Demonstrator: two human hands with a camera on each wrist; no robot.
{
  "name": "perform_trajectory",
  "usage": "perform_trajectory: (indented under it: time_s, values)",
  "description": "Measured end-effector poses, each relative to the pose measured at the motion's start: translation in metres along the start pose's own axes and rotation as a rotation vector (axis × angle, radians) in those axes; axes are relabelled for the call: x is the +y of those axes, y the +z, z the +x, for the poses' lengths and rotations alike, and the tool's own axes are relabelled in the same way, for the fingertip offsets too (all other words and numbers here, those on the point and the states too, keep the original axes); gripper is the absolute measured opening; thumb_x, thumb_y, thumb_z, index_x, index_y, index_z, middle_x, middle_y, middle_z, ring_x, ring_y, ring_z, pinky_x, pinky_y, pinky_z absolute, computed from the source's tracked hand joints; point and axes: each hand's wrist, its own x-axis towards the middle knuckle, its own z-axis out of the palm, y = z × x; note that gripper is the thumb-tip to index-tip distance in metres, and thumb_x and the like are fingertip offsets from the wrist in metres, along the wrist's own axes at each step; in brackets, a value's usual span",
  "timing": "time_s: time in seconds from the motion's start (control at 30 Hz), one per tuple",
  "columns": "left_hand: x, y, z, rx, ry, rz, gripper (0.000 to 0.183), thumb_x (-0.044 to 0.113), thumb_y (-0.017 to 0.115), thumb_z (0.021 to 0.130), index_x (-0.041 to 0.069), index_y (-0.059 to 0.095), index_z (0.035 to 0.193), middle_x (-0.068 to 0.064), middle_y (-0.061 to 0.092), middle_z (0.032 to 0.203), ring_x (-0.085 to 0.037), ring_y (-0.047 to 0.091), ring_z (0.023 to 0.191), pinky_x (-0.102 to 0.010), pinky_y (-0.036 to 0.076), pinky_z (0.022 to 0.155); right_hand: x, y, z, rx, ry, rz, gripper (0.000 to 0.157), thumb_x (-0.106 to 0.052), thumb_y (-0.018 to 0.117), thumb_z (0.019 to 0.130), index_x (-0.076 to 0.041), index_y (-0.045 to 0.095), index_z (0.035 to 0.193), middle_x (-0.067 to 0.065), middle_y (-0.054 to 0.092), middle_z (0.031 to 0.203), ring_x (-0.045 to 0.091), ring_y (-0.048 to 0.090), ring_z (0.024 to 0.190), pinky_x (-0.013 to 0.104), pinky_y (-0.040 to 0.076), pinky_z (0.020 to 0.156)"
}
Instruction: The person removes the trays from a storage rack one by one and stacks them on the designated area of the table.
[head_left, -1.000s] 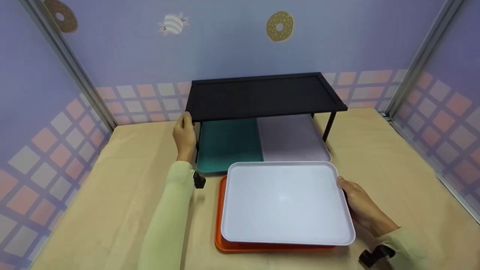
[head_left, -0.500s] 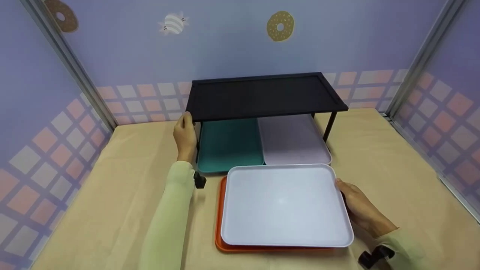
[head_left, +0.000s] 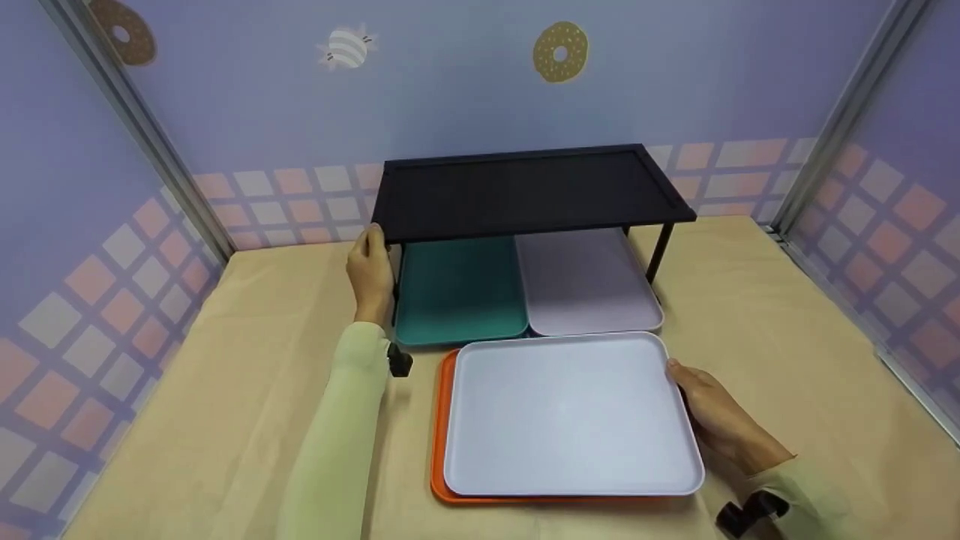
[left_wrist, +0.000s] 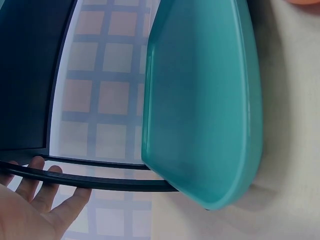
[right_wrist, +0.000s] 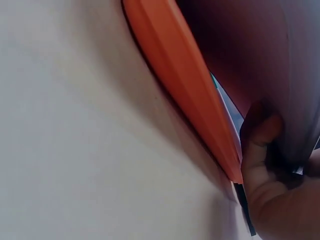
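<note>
My right hand [head_left: 724, 416] grips the right edge of a white tray [head_left: 570, 416]. The tray lies over an orange tray [head_left: 441, 442], whose left and front rims show past it. In the right wrist view, curled fingers hold the underside of the white tray [right_wrist: 260, 55], with a gap between it and the orange tray [right_wrist: 185, 85]. At the front left corner of a black raised rack [head_left: 525, 193], my left hand [head_left: 369, 274] holds the top and leg. The left wrist view shows its fingers [left_wrist: 75, 205] around the rack's dark leg [left_wrist: 130, 185].
Beneath the rack, a teal tray [head_left: 457, 300] and a pale lilac tray [head_left: 589, 289] lie side by side, their front ends sticking out. A beige cloth [head_left: 247, 390] covers the table. Patterned panels [head_left: 450, 90] stand behind and at both sides.
The white tray has moved slightly toward me and settled lower over the orange tray, uncovering more of the lilac tray's front rim. The left hand and the rack stay put.
</note>
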Motion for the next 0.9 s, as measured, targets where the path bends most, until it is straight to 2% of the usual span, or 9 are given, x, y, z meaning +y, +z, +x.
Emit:
perform_trajectory:
  time_s: [0.17, 0.33, 0.47, 0.63, 0.77, 0.9]
  values:
    - [0.0006, 0.0001, 0.0003, -0.001, -0.005, 0.0, 0.04, 0.04, 0.04, 0.11, 0.016, 0.045, 0.078, 0.0, 0.044, 0.074, -0.013, 0.038, 0.064, -0.03, 0.033, 0.067, -0.0034, 0.0003, -0.0003, 0.033, 0.017, -0.073, 0.054, -0.043, 0.031, 0.113, 0.005, 0.051, 0.127, 0.006, 0.066, 0.105, 0.018, 0.067, 0.094, 0.037, 0.057, 0.083]
    - [-0.0006, -0.0004, 0.0, -0.003, -0.006, 0.002, 0.045, 0.042, 0.04, 0.11, 0.011, 0.046, 0.078, 0.0, 0.044, 0.072, -0.013, 0.036, 0.06, -0.031, 0.033, 0.065, -0.0073, -0.0005, -0.002, 0.058, 0.025, -0.193, 0.053, -0.031, 0.033, 0.113, 0.009, 0.039, 0.148, 0.017, 0.058, 0.131, 0.018, 0.059, 0.114, 0.031, 0.052, 0.093]
    - [-0.0017, -0.001, -0.0006, -0.005, -0.003, 0.008, 0.045, 0.044, 0.04, 0.109, 0.012, 0.047, 0.078, 0.0, 0.044, 0.071, -0.012, 0.036, 0.059, -0.031, 0.033, 0.065, -0.0084, -0.0009, -0.0023, 0.057, 0.021, -0.258, 0.055, -0.022, 0.039, 0.111, 0.012, 0.029, 0.153, 0.026, 0.049, 0.145, 0.02, 0.057, 0.119, 0.028, 0.051, 0.093]
    - [-0.0021, -0.0014, -0.001, 0.003, 0.002, 0.009, 0.046, 0.045, 0.041, 0.109, 0.011, 0.047, 0.079, 0.0, 0.045, 0.073, -0.012, 0.037, 0.061, -0.031, 0.033, 0.066, -0.0074, -0.0023, -0.0011, 0.057, -0.003, -0.286, 0.055, -0.019, 0.047, 0.109, 0.013, 0.032, 0.151, 0.027, 0.048, 0.146, 0.02, 0.057, 0.119, 0.027, 0.052, 0.092]
    - [-0.0016, -0.0007, -0.0012, 0.003, -0.002, -0.003, 0.044, 0.045, 0.042, 0.109, 0.016, 0.045, 0.076, 0.001, 0.044, 0.071, -0.012, 0.036, 0.061, -0.031, 0.033, 0.066, -0.0067, -0.0031, -0.0014, 0.069, -0.007, -0.307, 0.053, -0.019, 0.052, 0.108, 0.011, 0.038, 0.149, 0.025, 0.052, 0.143, 0.02, 0.059, 0.117, 0.027, 0.052, 0.092]
    - [-0.003, -0.0004, -0.0003, 0.0, 0.008, 0.003, 0.044, 0.045, 0.041, 0.109, 0.016, 0.044, 0.076, 0.001, 0.044, 0.07, -0.012, 0.037, 0.06, -0.031, 0.034, 0.066, -0.0063, -0.0041, -0.0023, 0.051, -0.01, -0.307, 0.054, -0.02, 0.053, 0.107, 0.01, 0.038, 0.15, 0.025, 0.052, 0.143, 0.022, 0.061, 0.117, 0.029, 0.053, 0.092]
